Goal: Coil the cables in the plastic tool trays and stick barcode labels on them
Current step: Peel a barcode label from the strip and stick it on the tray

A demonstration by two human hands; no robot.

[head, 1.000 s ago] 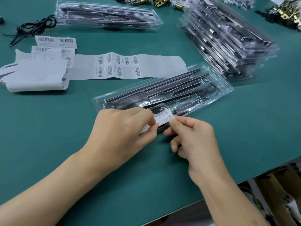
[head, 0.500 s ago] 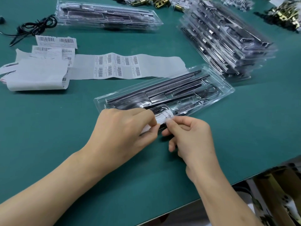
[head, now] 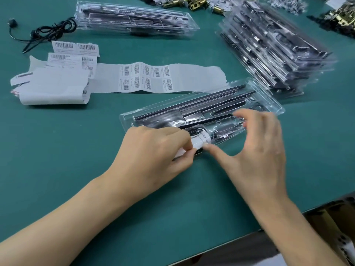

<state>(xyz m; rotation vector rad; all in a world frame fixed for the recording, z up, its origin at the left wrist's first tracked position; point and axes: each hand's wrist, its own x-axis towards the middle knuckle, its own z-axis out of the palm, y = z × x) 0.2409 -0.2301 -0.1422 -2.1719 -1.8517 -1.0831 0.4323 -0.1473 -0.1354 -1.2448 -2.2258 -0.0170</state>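
I have a single view, from the wide-angle camera worn on the head. It looks forward and down across the green desk [head: 57, 160] from close above the forearms. The left hand [head: 153, 150] and right hand [head: 263, 150] sit mid-frame, and the desk's near edge cuts across the lower right corner.

Teal-green matte table top [head: 57, 160] fills most of the view. At the far edge there's a cluster of brass-coloured metal hardware pieces [head: 192, 3], with a heap of small grey-white parts [head: 288, 4] just right of it. Far right corner has a second brass-and-black hardware pile [head: 340, 18]. Brown cardboard box [head: 330, 225] sits below the near table edge, partly cut off.
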